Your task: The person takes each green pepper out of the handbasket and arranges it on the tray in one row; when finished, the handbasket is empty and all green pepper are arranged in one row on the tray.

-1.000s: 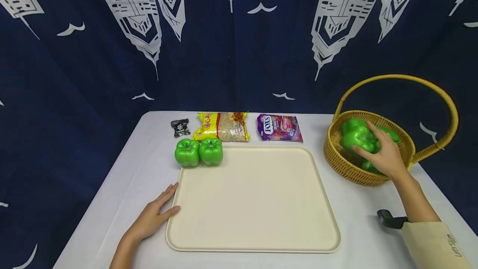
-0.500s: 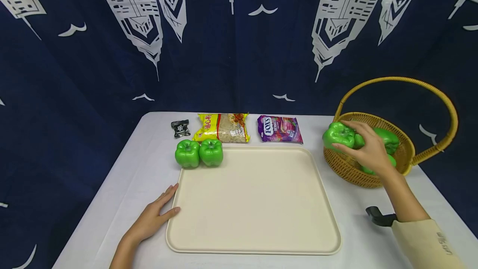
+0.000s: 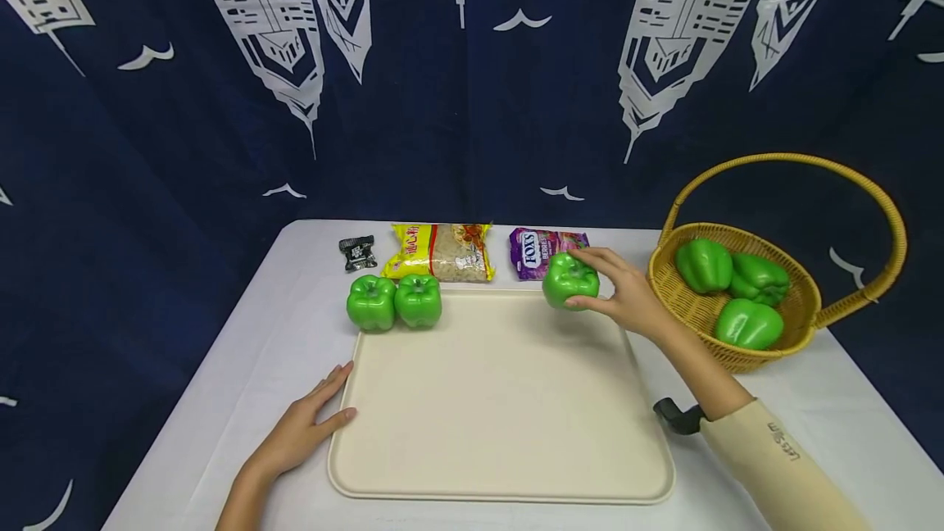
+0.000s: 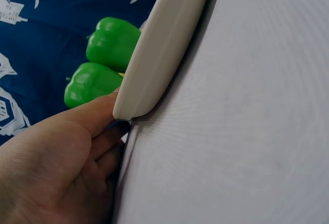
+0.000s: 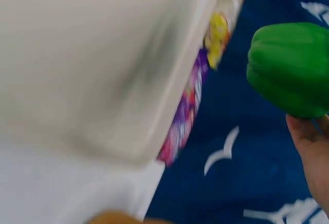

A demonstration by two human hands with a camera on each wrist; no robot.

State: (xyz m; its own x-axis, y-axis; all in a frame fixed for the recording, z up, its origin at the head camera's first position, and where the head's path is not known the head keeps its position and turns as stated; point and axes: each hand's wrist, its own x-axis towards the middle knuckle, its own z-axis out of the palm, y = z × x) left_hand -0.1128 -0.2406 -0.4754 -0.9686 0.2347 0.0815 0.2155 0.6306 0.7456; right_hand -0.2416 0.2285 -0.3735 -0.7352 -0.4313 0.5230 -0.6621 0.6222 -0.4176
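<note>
My right hand (image 3: 627, 295) grips a green bell pepper (image 3: 570, 281) between thumb and fingers, above the far right part of a cream tray (image 3: 501, 408). In the right wrist view the held bell pepper (image 5: 290, 64) fills the right side, with part of the hand (image 5: 316, 154) below it. My left hand (image 3: 301, 426) rests at the tray's left edge, fingers extended and thumb touching the rim. Two green bell peppers (image 3: 370, 302) (image 3: 418, 301) sit side by side at the tray's far left corner. Several more bell peppers (image 3: 749, 324) lie in the wicker basket (image 3: 686, 319).
Behind the tray lie a small black wrapped packet (image 3: 357, 253), a yellow noodle bag (image 3: 457, 254) and a purple candy bag (image 3: 533, 253). The basket's tall handle (image 3: 783, 157) arches up at the right. A navy patterned cloth (image 3: 465, 129) hangs behind the white table (image 3: 243, 367).
My right hand has lifted the bell pepper out of the basket and carried it left over the tray. The left hand has stayed at the tray edge.
</note>
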